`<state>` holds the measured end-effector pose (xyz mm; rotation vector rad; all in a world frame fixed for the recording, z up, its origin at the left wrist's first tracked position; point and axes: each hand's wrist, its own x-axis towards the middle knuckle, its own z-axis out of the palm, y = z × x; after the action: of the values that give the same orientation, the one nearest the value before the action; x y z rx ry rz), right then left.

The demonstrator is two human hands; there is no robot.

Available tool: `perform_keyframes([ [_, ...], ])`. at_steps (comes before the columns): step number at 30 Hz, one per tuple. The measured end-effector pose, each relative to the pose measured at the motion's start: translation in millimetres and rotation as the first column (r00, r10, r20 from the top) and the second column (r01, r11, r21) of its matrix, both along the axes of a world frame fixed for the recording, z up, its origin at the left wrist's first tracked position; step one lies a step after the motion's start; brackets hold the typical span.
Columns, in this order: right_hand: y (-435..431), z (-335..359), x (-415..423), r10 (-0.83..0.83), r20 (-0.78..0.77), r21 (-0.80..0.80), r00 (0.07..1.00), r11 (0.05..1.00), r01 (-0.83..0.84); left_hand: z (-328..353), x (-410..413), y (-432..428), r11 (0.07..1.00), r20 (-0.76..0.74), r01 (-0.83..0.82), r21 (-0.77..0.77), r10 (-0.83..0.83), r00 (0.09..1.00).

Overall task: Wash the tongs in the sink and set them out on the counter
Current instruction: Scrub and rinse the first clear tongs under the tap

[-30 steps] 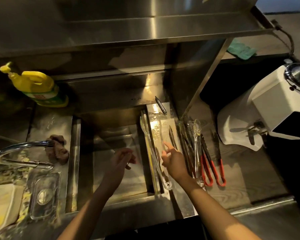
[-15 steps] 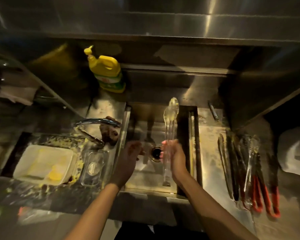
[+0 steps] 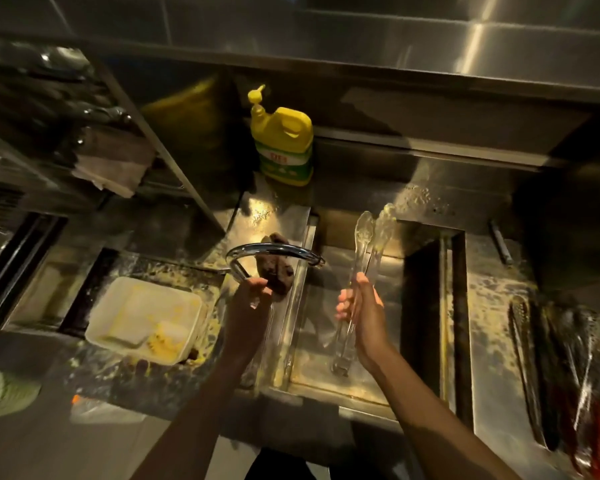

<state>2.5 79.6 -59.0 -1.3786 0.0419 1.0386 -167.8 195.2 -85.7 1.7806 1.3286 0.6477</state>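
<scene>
My right hand (image 3: 361,308) grips clear plastic tongs (image 3: 369,244) around their middle, upright over the steel sink (image 3: 378,382), jaws pointing away from me. My left hand (image 3: 252,296) reaches to the base of the chrome faucet (image 3: 274,251) at the sink's left edge, fingers curled there; what they hold is hidden. Several more tongs (image 3: 568,375), some with red handles, lie on the counter at the right.
A yellow dish-soap bottle (image 3: 283,143) stands behind the sink. A dark rag (image 3: 274,271) lies under the faucet. A white tub (image 3: 142,318) with yellow residue sits at the left on a messy counter. A steel shelf runs overhead.
My left hand moved left from the sink basin up to the faucet base. My right hand still holds the clear tongs over the sink. The view has shifted further left.
</scene>
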Motion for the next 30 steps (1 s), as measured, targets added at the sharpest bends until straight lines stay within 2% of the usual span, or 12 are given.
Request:
perform_keyframes([
  [4, 5.3, -2.3, -5.6, 0.091, 0.129, -0.060, 0.987, 0.995, -0.084, -12.2, 5.3, 13.8, 0.965, -0.304, 0.230, 0.129, -0.182, 0.935],
  [6, 7.8, -3.5, -7.2, 0.097, 0.147, -0.087, 0.984, 0.993, -0.084, -16.3, 14.0, 24.5, 0.923, -0.463, 0.373, 0.095, -0.291, 0.837],
  [8, 8.5, -4.9, -7.9, 0.090, 0.150, -0.111, 0.985, 0.991, -0.073, -17.5, 24.0, 38.0, 0.895, -0.633, 0.445, -0.010, -0.350, 0.691],
  [9, 8.3, -6.4, -8.0, 0.081, 0.148, -0.118, 0.986, 0.991, -0.064, -16.9, 28.3, 43.3, 0.887, -0.679, 0.456, -0.068, -0.376, 0.630],
  [11, 9.0, -9.1, -8.9, 0.069, 0.142, -0.131, 0.987, 0.990, -0.050, -16.5, 32.9, 47.4, 0.872, -0.706, 0.481, -0.088, -0.395, 0.588],
  [13, 9.7, -10.8, -9.1, 0.057, 0.133, -0.130, 0.990, 0.991, -0.040, -18.7, 33.7, 46.0, 0.864, -0.698, 0.498, -0.065, -0.396, 0.596],
  [15, 10.0, -12.8, -10.1, 0.057, 0.137, -0.131, 0.989, 0.991, -0.039, -22.9, 26.1, 45.5, 0.850, -0.627, 0.526, -0.021, -0.421, 0.656],
  [18, 8.6, -15.5, -10.9, 0.064, 0.155, -0.117, 0.986, 0.992, -0.046, -23.5, -5.3, 44.0, 0.815, -0.437, 0.536, 0.220, -0.409, 0.801],
  [20, 8.4, -17.2, -11.0, 0.071, 0.163, -0.104, 0.984, 0.993, -0.054, -21.6, -33.0, 47.3, 0.829, -0.466, 0.481, 0.285, -0.319, 0.825],
  [25, 13.7, -20.4, -15.1, 0.104, 0.213, -0.137, 0.972, 0.988, -0.076, -27.1, -65.3, 79.3, 0.951, -0.492, 0.233, 0.202, -0.107, 0.864],
  [28, 20.9, -20.4, -17.4, 0.109, 0.213, -0.133, 0.971, 0.988, -0.082, -26.6, -52.8, 101.6, 0.980, -0.492, 0.195, 0.044, -0.149, 0.858],
  [30, 25.6, -20.0, -19.2, 0.118, 0.222, -0.142, 0.968, 0.986, -0.087, -28.9, -45.0, 111.0, 0.975, -0.475, 0.221, 0.028, -0.181, 0.861],
])
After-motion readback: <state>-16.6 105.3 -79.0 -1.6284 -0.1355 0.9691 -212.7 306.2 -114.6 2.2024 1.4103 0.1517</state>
